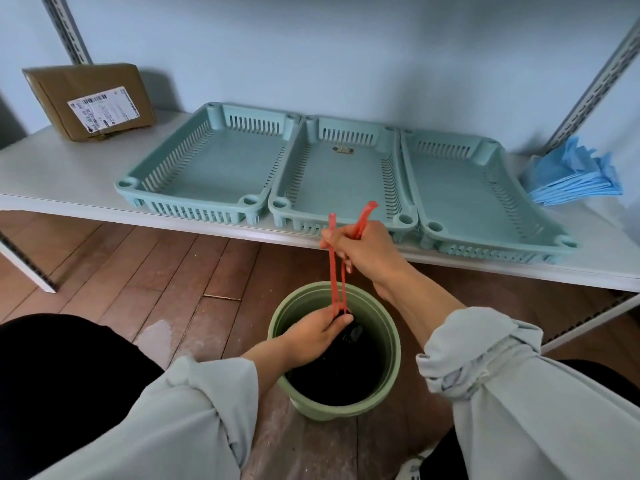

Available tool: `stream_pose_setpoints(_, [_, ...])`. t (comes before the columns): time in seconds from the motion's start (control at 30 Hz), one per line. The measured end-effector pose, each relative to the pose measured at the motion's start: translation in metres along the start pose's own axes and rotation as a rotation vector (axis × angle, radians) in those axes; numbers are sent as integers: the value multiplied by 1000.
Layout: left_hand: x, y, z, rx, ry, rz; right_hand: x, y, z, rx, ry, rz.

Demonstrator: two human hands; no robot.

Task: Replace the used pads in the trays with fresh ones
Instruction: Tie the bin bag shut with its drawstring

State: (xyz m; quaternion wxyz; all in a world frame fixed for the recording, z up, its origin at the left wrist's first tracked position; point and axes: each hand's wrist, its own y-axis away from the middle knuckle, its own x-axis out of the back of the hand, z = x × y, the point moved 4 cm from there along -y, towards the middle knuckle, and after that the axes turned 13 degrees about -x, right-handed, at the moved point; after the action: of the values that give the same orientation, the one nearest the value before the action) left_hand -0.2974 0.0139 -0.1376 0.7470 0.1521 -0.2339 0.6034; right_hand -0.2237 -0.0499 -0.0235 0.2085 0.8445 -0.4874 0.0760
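Three teal plastic trays stand side by side on the white shelf: left tray (207, 157), middle tray (343, 181), right tray (464, 192). No pad lies in any of them; the middle one has a small sticker. A stack of blue fresh pads (575, 178) lies at the shelf's right end. Below the shelf edge, a green bin (388, 348) with a black bag stands on the floor. My right hand (360, 251) grips the red drawstrings (337, 271) of the bag and holds them taut upward. My left hand (315, 332) pinches the gathered neck of the bag at the bin's rim.
A brown cardboard parcel (93, 98) with a white label leans against the wall at the shelf's left. Slotted metal uprights (602, 77) frame the shelf. The floor is wooden planks (166, 268). My knees in dark trousers flank the bin.
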Motion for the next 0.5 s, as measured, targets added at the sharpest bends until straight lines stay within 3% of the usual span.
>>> stream_pose_setpoints(0.13, [5,2,-9,75,29,62,-4,0,12,-3,-28,-103])
stream_pose_setpoints(0.23, [26,-7,1,69,118,206,4,-8,39,-130,147,-129])
stream_pose_setpoints(0.37, [38,-12,12,29,58,129,2,-7,71,-281,161,-191])
stream_pose_setpoints(0.5, [33,-8,11,66,266,89,-2,-4,62,-175,155,-116])
